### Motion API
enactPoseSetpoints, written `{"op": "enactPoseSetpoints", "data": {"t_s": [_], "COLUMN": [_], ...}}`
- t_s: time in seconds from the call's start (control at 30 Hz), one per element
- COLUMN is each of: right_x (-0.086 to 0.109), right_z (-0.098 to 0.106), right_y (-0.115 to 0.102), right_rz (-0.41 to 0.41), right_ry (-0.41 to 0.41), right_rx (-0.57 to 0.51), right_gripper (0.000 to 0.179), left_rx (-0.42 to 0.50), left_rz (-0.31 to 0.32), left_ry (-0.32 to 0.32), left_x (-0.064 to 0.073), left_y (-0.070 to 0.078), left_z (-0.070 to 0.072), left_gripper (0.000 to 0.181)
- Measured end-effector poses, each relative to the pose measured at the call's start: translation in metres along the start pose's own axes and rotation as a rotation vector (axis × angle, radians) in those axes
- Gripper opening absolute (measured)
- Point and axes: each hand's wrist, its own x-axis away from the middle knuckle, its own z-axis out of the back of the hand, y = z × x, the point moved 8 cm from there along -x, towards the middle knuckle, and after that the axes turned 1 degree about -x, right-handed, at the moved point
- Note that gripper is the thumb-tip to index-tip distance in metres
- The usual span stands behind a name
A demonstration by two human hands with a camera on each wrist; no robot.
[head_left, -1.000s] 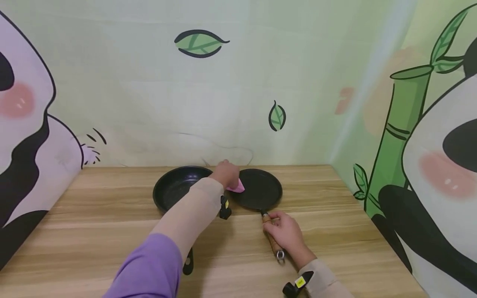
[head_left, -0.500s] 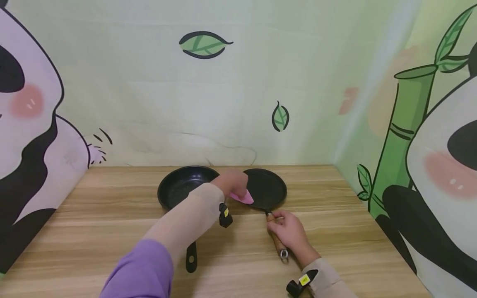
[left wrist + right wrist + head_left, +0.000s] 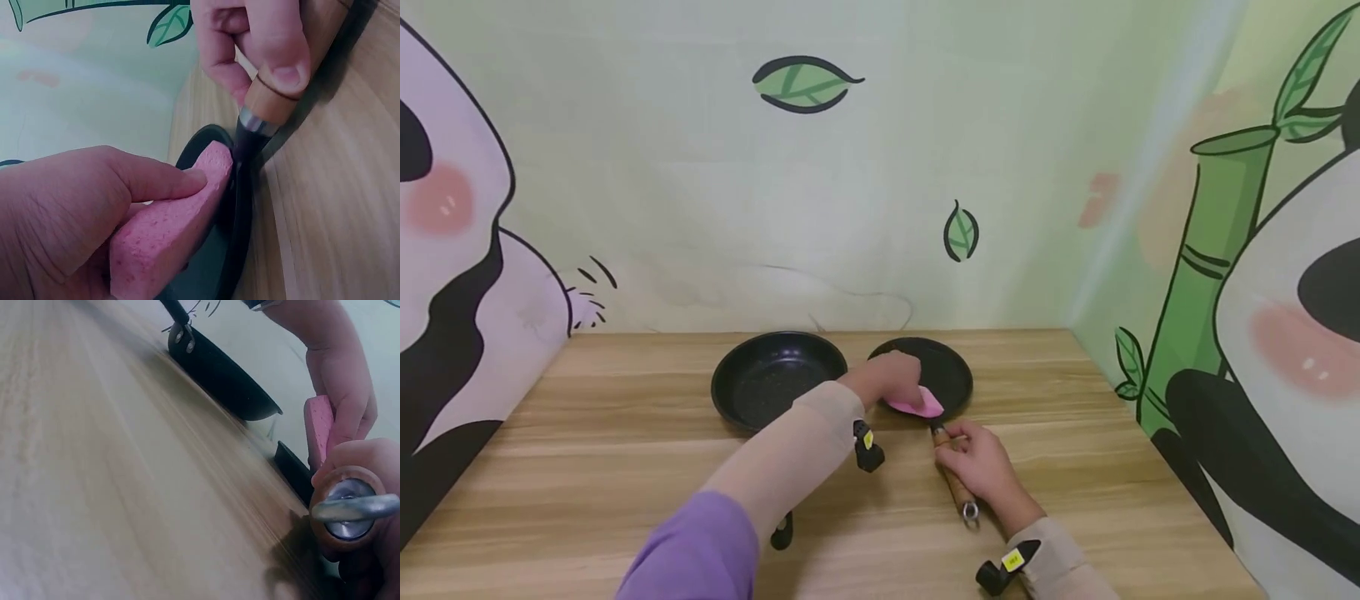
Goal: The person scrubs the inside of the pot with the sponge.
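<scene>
A pink sponge (image 3: pixel 169 231) is pinched between the thumb and fingers of my left hand (image 3: pixel 891 379). In the left wrist view it lies against the inside of a flat black pan (image 3: pixel 951 375), close to where the handle joins. My right hand (image 3: pixel 981 458) grips that pan's wooden handle (image 3: pixel 955 487) near its pan end. A metal ring (image 3: pixel 356 508) hangs at the handle's tail, seen end-on in the right wrist view. The fingers of my left hand and part of the sponge cover the pan's left side in the head view.
Left of the flat pan sits a deeper black frying pan (image 3: pixel 767 379), its handle (image 3: pixel 782 533) partly hidden under my left forearm. Both pans rest on a wooden table (image 3: pixel 587 467) near its back edge. Behind stands a wall (image 3: pixel 700 167) with painted pandas and bamboo.
My left hand has moved right and toward me with the sponge, from the flat pan's left side to near its handle. My right hand keeps its grip on the handle.
</scene>
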Motion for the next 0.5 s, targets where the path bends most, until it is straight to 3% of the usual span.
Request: {"op": "enactPoseSetpoints", "data": {"t_s": [0.17,0.4,0.5], "right_x": [-0.003,-0.001,0.001], "right_z": [0.002,0.003,-0.002], "right_y": [-0.003,-0.003,-0.002], "right_rz": [0.008,0.017,0.013], "right_ry": [0.019,0.012,-0.01], "right_rx": [0.029,0.019,-0.007], "right_gripper": [0.031,0.03,0.03], "left_rx": [0.024,-0.022,-0.084], "left_rz": [0.019,0.151,0.166], "left_ry": [0.003,0.026,0.066], "left_x": [0.005,0.006,0.003], "left_y": [-0.013,-0.064,-0.076], "left_z": [0.004,0.008,0.007], "left_gripper": [0.028,0.022,0.031]}}
